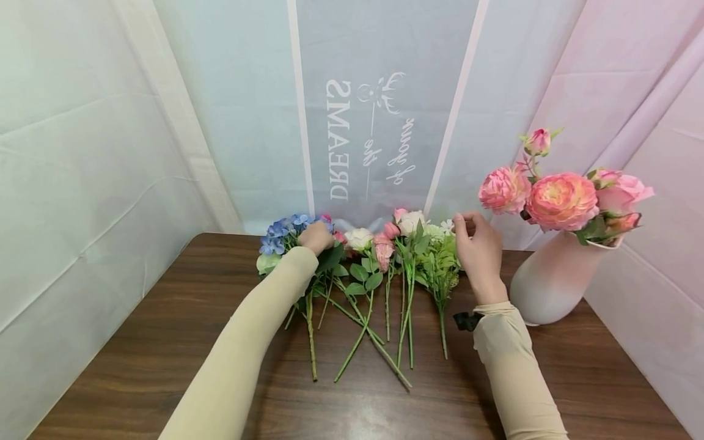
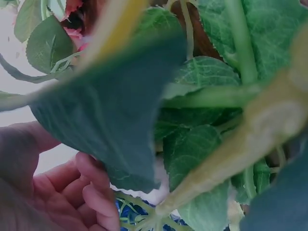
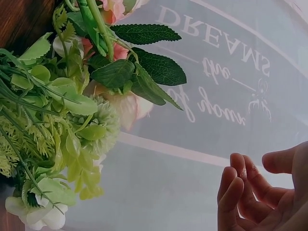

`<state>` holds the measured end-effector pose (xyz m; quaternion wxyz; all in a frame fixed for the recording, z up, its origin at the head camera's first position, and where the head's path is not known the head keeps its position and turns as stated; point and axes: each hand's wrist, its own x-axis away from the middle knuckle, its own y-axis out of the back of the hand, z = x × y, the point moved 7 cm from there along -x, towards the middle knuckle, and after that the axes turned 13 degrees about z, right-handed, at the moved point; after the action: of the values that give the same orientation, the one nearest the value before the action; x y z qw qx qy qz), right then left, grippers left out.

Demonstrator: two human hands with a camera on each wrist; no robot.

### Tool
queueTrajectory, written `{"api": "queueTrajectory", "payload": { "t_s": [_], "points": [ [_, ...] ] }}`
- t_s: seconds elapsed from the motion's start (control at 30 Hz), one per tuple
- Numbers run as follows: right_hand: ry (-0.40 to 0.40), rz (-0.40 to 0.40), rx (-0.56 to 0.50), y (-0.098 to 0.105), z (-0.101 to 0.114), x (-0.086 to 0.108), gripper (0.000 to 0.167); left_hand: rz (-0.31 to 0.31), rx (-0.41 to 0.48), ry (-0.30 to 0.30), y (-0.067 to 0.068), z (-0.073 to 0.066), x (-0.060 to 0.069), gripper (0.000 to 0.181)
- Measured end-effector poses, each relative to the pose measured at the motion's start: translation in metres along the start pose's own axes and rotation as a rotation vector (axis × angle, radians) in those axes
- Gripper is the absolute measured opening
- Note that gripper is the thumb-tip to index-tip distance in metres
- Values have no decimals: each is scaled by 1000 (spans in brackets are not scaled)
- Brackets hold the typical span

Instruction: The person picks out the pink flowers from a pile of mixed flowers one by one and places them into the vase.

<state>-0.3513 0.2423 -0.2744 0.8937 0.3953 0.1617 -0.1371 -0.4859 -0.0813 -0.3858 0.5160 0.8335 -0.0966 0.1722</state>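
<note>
My left hand (image 1: 316, 237) is over the blue hydrangea (image 1: 279, 231) at the left end of a row of flowers. In the left wrist view, its fingers (image 2: 94, 185) are loosely curled beside a large dark green leaf (image 2: 110, 110). A gap shows between thumb and fingers, while the leaf hides part of the thumb. My right hand (image 1: 480, 250) hovers just right of the green foliage spray (image 1: 440, 263), apart from it. Seen from the right wrist, its fingers are bent and its thumb stands off, with nothing between them.
White roses (image 1: 359, 238) and pink flowers (image 1: 383, 249) lie mid-row, stems pointing toward me and some crossing. At right stands a pink-and-white vase (image 1: 550, 281) holding pink peonies (image 1: 563, 198). Behind the wooden table (image 1: 352, 415) hangs a printed curtain (image 1: 385, 49).
</note>
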Motion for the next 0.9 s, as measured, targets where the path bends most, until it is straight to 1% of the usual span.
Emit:
{"api": "queueTrajectory", "payload": {
  "t_s": [0.1, 0.17, 0.27, 0.37, 0.47, 0.53, 0.6, 0.67, 0.77, 0.83, 0.9],
  "points": [
    [-8, 9, -1, 0, -2, 1, 42, 6, 37, 0, 2, 2, 0, 16],
    [-8, 8, -5, 0, -3, 1, 40, 18, 64, 1, 3, 1, 0, 16],
    [-2, 2, -1, 0, -3, 1, 39, 34, 99, -9, 6, 1, 1, 12],
    [6, 1, 1, -1, -3, 1, 38, 32, 134, -33, 8, 2, 3, 11],
    [6, 9, 1, -2, -3, 0, 41, 39, 193, -58, 9, 3, 4, 11],
    [1, 15, 2, -3, -4, -1, 41, 56, 256, -68, 9, 4, 5, 10],
    [-3, 20, 2, -5, -4, -2, 40, 76, 318, -74, 10, 3, 5, 14],
    [-7, 24, 5, -6, -5, -3, 39, 84, 360, -78, 11, 3, 3, 23],
    [-12, 35, 7, -9, -5, -3, 40, 84, 380, -91, 12, 0, 2, 41],
    [-18, 46, 8, -11, -6, -3, 41, 80, 404, -104, 13, -1, 2, 43],
    [-25, 63, 8, -13, -6, -3, 43, 81, 439, -127, 14, -3, 4, 37]
  ]
}}
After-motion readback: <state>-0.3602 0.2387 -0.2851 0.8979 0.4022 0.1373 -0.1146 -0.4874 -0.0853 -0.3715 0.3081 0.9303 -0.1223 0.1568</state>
